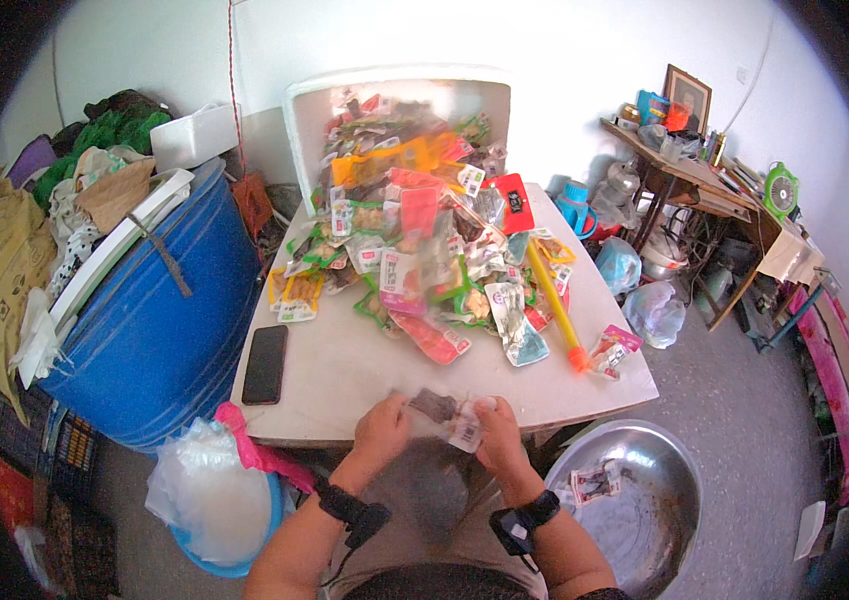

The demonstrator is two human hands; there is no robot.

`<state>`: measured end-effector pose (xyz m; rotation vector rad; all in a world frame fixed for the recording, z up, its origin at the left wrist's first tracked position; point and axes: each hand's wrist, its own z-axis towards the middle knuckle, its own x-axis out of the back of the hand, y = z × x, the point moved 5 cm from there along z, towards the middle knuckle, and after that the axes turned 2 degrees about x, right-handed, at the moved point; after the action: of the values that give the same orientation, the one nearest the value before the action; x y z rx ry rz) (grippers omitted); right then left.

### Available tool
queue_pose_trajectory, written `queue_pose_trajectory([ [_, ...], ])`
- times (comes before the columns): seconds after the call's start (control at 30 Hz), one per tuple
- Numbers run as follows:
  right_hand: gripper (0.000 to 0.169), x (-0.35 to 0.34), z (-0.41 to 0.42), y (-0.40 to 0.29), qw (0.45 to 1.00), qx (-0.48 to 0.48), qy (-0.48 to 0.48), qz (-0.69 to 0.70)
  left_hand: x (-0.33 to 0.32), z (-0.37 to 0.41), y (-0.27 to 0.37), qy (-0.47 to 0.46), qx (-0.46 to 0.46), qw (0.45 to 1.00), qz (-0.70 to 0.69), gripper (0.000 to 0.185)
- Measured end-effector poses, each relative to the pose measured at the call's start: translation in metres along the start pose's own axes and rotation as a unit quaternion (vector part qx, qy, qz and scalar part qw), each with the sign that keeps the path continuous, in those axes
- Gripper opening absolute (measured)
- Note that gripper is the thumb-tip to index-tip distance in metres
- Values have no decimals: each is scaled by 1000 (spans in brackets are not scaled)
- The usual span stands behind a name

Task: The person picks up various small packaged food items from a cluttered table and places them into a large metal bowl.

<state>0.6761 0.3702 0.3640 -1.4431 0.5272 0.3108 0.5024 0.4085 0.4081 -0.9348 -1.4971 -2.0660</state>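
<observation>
Between my two hands is a clear plastic food packet (436,406) with dark contents and a white printed end. My left hand (383,427) pinches its left side, and my right hand (498,435) grips the printed end on the right. Both are held just over the front edge of the white table (342,375). Beyond them a heap of colourful snack packets (424,247) spreads over the table, spilling from a tipped white foam box (304,150). Some packets in the heap look blurred.
A black smartphone (265,365) and a yellow tube with an orange end (556,300) lie on the table. At right stands a steel basin (664,517) holding a packet (595,484). At left are a blue barrel (169,322) and a blue tub of clear bags (218,502).
</observation>
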Motion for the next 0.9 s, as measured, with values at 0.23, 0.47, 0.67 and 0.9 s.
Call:
queue_pose_trajectory([
  [0.23, 15, -4, 38, 41, 983, 77, 13, -165, -2, -2, 8, 18, -50, 998, 24, 22],
  [0.47, 22, -25, 17, -2, 908, -134, -136, -372, 0, -11, 3, 56, -85, 994, 33, 21],
  [0.67, 15, 1, 28, 29, 878, 86, -196, -429, -10, -13, 10, -36, -71, 995, 54, 24],
  [0.9, 10, -45, 25, 18, 991, -127, 32, -30, -10, -4, 20, -25, -97, 992, 72, 17],
])
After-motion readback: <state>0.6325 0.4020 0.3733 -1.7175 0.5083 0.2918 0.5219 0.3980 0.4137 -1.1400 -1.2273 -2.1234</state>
